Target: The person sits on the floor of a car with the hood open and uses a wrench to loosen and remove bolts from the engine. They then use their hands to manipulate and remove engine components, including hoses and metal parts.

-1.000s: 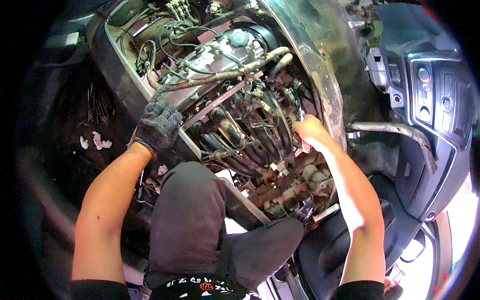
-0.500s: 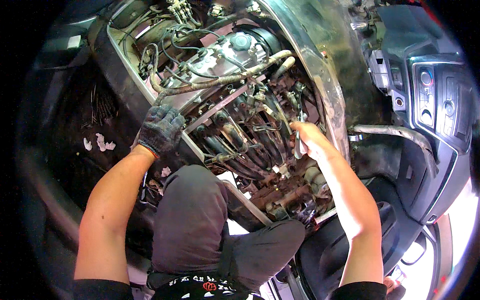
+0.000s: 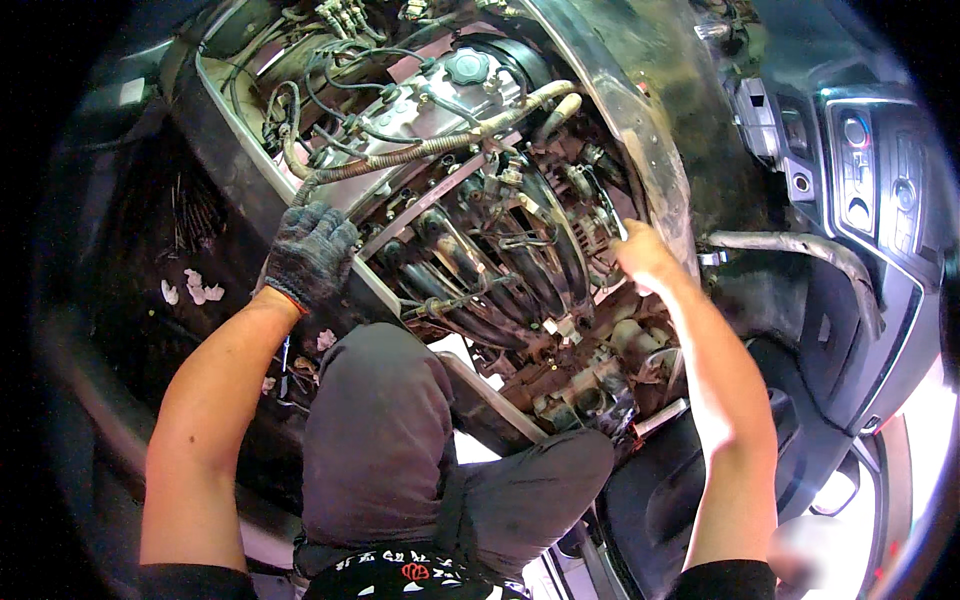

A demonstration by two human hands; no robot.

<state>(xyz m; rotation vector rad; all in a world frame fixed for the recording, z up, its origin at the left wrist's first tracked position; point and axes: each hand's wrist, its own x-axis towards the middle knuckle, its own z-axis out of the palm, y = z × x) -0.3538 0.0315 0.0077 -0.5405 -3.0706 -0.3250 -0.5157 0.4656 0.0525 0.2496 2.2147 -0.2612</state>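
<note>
Below me lies an open engine bay with a silver valve cover [image 3: 410, 115] and black intake pipes [image 3: 460, 260]. My left hand [image 3: 312, 250], in a dark grey knitted glove, rests on the bay's left rim, its fingers lying over the edge beside a ribbed hose [image 3: 430, 158]. My right hand [image 3: 643, 255] is bare and closed round a slim silver wrench [image 3: 612, 208]. The wrench's shaft points up and away among hoses and brackets at the bay's right side. Its far end is hard to make out, and the grip hides its near end.
A metal frame edge [image 3: 640, 130] borders the bay on the right. Beyond it are a pale pipe [image 3: 790, 245] and a dashboard panel [image 3: 870, 170]. White scraps [image 3: 205, 290] lie on the dark floor at left. A blurred person [image 3: 800, 555] appears at lower right.
My right hand has moved right and slightly up with the wrench, which now points more up-left. The left hand stays on the rim while the view shifts slightly.
</note>
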